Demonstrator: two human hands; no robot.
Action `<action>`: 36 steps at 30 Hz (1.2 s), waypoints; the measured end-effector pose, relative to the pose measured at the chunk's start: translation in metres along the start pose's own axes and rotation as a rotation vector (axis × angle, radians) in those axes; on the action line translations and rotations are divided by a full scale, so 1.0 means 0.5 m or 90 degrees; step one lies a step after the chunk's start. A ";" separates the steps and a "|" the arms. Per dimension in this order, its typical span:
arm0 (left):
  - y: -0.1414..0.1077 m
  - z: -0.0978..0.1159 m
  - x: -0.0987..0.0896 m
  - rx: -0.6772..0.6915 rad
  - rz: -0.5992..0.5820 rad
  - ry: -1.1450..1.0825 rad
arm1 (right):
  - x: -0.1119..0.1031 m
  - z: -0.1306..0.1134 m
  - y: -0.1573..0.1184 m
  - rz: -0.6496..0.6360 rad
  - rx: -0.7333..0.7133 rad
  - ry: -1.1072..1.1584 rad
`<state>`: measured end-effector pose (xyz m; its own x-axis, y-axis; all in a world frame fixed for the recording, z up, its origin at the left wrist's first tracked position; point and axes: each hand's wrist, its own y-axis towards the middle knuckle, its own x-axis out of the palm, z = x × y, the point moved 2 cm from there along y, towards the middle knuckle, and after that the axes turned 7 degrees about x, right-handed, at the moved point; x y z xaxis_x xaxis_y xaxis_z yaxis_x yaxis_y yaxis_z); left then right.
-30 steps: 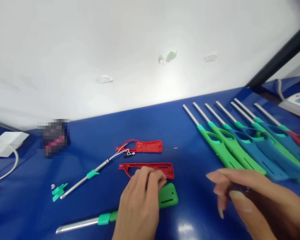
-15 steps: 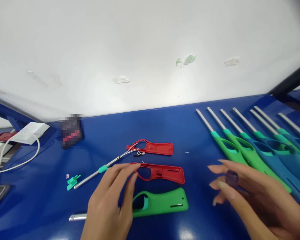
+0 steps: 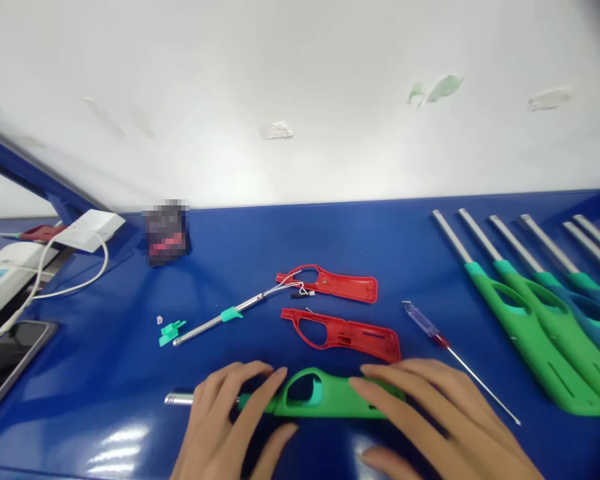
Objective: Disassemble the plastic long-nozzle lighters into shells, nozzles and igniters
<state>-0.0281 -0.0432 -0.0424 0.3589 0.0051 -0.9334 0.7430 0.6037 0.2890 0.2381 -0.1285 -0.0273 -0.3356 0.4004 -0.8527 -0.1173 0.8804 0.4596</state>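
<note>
Head-worn camera, facing forward and down over blue table (image 3: 260,247)

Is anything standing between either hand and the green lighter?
Nothing visible is: the left hand and right hand are right at the green lighter. The red shell halves lie beyond it, the screwdriver beyond the right hand.
</note>
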 end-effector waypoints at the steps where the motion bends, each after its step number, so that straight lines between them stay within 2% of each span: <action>1: 0.006 0.000 0.001 0.004 0.001 -0.012 | 0.006 -0.010 0.010 -0.017 -0.021 -0.017; 3: 0.018 0.003 0.002 0.013 0.020 -0.027 | 0.014 -0.021 0.022 -0.031 -0.039 -0.036; 7: 0.028 0.009 -0.002 0.025 0.073 -0.041 | 0.010 -0.018 0.024 0.011 -0.010 -0.004; 13: 0.038 0.011 -0.002 -0.006 0.067 -0.090 | 0.017 -0.013 0.012 0.006 0.068 0.073; 21: 0.042 0.008 0.004 -0.025 0.053 -0.115 | 0.032 -0.007 -0.024 -0.050 0.139 0.096; 28: 0.044 0.011 0.007 -0.015 0.052 -0.049 | 0.035 -0.005 -0.024 -0.026 0.191 0.146; 32: 0.047 0.013 0.009 -0.012 0.059 -0.056 | 0.035 -0.003 -0.020 -0.007 0.253 0.217; 36: 0.049 0.017 0.007 0.005 0.054 -0.060 | 0.035 -0.002 -0.014 -0.006 0.277 0.233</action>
<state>-0.0040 -0.0351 -0.0367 0.4712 -0.0194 -0.8818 0.7125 0.5978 0.3676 0.2324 -0.1280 -0.0451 -0.6476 0.3464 -0.6787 0.2479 0.9380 0.2422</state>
